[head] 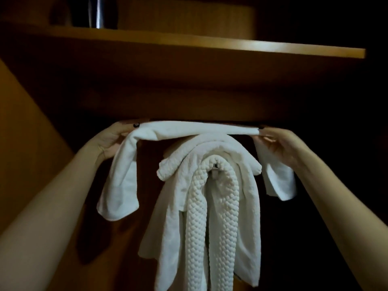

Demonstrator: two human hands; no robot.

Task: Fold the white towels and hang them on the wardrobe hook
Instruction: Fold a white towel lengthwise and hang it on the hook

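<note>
Both the left hand (pixel 113 137) and right hand (pixel 279 143) pinch a folded towel (pixel 195 130) taut above the hook (pixel 215 172) (already crowded); an off-centre drop could let it slide off.

Hiding almost all of the small pale wardrobe hook (pixel 215 172) under the arch of the white quilted, bumpy-textured towel (pixel 212 217). Running off the bottom edge with that towel and the smoother white towels (pixel 168 238) behind it. Cutting off the dark shiny cylindrical object (pixel 98 13) on the brown wooden shelf (pixel 252 48) at the top edge; too dim to identify.
</note>
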